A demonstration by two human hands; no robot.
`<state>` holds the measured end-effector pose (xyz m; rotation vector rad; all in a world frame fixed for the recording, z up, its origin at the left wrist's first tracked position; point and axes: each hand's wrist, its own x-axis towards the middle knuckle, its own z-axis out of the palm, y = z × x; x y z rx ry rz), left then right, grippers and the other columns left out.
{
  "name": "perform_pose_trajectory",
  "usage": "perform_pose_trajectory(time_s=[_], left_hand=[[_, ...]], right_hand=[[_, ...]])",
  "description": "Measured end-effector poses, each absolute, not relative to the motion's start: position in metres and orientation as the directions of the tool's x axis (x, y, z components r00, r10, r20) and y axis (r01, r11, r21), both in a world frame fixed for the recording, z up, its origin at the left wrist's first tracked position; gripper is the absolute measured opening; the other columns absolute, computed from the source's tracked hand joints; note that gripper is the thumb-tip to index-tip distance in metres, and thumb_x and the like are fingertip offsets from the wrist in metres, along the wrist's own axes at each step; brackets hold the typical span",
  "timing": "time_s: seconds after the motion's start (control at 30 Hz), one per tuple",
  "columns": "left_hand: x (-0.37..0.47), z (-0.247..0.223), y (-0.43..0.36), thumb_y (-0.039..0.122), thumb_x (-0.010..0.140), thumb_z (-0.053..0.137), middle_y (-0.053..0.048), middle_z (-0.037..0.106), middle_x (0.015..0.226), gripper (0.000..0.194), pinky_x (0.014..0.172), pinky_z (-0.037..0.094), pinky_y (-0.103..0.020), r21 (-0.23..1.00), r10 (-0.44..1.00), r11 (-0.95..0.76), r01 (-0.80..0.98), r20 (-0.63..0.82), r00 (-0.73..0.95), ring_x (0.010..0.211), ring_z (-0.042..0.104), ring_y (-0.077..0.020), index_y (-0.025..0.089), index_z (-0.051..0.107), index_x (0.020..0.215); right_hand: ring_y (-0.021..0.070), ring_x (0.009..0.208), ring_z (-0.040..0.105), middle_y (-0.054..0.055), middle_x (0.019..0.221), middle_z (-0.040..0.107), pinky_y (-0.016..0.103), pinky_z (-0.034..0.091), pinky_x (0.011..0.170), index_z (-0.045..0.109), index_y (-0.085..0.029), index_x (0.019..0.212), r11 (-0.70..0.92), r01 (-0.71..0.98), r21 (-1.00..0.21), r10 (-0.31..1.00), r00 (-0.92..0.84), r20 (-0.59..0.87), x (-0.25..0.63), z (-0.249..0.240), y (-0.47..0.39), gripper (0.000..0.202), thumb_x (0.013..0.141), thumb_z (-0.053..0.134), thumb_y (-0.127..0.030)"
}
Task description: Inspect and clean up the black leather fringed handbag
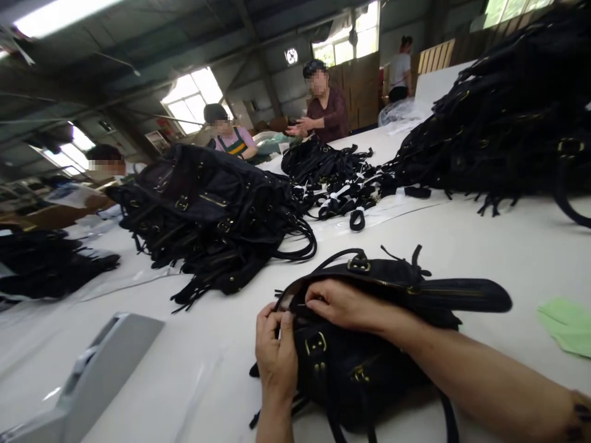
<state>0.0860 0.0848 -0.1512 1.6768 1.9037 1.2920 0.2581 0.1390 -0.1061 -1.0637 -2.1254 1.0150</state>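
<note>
A black handbag [383,381] with brass buckles and straps lies on the white table [521,258], its zipped top open toward me. At the left end of the opening, my left hand [277,347] pinches the bag's edge between thumb and fingers. My right hand [337,301] reaches into the opening from the right, its fingers curled near the pale lining; what they hold, if anything, is hidden. A black zipper end [466,295] sticks out to the right of the bag.
Black bags are piled at the back left [203,209] and right [498,129], with black straps [323,160] between them. A grey device [106,375] stands front left, a green cloth [567,326] at right. Several people are beyond the table.
</note>
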Motion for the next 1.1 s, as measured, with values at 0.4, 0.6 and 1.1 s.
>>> perform_pose_trajectory(time_s=[0.4,0.6,1.1], left_hand=[[0.090,-0.141,0.071,0.047,0.087,0.051,-0.004,0.058,0.108,0.031,0.093,0.043,-0.031,0.713,0.820,-0.028,0.701,0.417,-0.392,0.105,0.055,-0.0189,0.020,0.062,0.075],[0.089,-0.144,0.074,0.052,0.086,0.049,-0.005,0.060,0.105,0.037,0.093,0.043,-0.034,0.721,0.842,-0.007,0.693,0.378,-0.385,0.106,0.055,-0.0212,0.020,0.064,0.076],[0.075,-0.105,0.077,0.046,0.079,0.061,-0.005,0.053,0.128,0.024,0.098,0.042,-0.051,0.245,0.977,-0.154,0.957,0.180,0.111,0.111,0.054,-0.0303,0.026,0.068,0.091]], right_hand=[[0.0147,0.076,0.056,0.005,0.086,0.061,0.023,0.040,0.067,0.059,-0.010,0.087,0.705,0.491,-0.511,0.657,-0.723,0.212,0.255,-0.077,0.119,0.008,0.091,0.054,-0.015],[0.0143,0.060,0.052,0.004,0.070,0.060,0.025,0.031,0.053,0.060,-0.013,0.078,0.573,0.669,-0.474,0.798,-0.588,0.134,0.255,-0.094,0.126,0.016,0.090,0.054,-0.021],[0.0181,0.083,0.060,0.010,0.090,0.065,0.024,0.043,0.073,0.066,-0.010,0.085,0.495,0.735,-0.463,0.864,-0.472,0.174,0.303,-0.059,0.142,0.013,0.088,0.054,-0.010]])
